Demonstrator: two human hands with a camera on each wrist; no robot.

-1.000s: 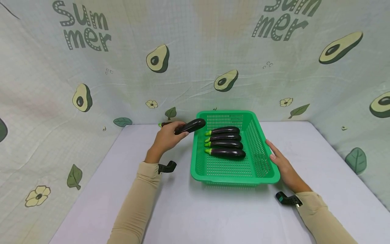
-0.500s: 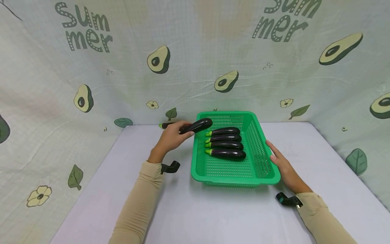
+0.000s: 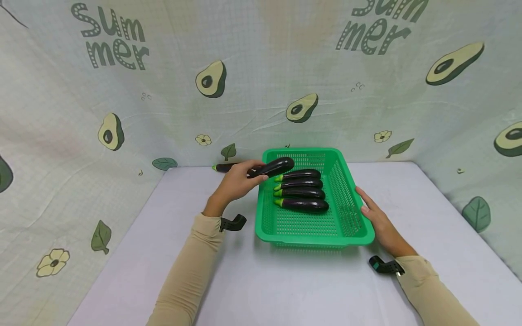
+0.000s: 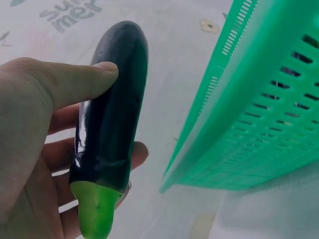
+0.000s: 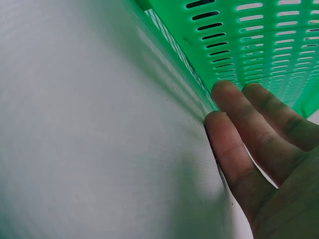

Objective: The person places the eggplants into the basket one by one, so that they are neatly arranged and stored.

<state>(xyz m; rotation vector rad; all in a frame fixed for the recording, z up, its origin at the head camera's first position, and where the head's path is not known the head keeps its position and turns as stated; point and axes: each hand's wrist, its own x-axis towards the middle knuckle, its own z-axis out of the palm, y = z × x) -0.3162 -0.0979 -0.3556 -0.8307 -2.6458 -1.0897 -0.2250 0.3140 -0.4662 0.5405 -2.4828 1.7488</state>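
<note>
In the head view my left hand holds a dark purple eggplant over the left rim of a green plastic basket. The left wrist view shows the thumb pressed along this eggplant's side, fingers behind it and the green stem end pointing down. Several eggplants lie side by side in the basket, green ends to the left. My right hand rests against the basket's right side. In the right wrist view its straight fingers touch the slotted wall low near the table.
Another eggplant lies on the table at the back, partly hidden behind my left hand. A white cloth covers the table. A curtain printed with avocados hangs along its back and sides.
My left hand has moved right with the eggplant, from beside the basket to over its left rim. My right hand and the basket stay in place.
</note>
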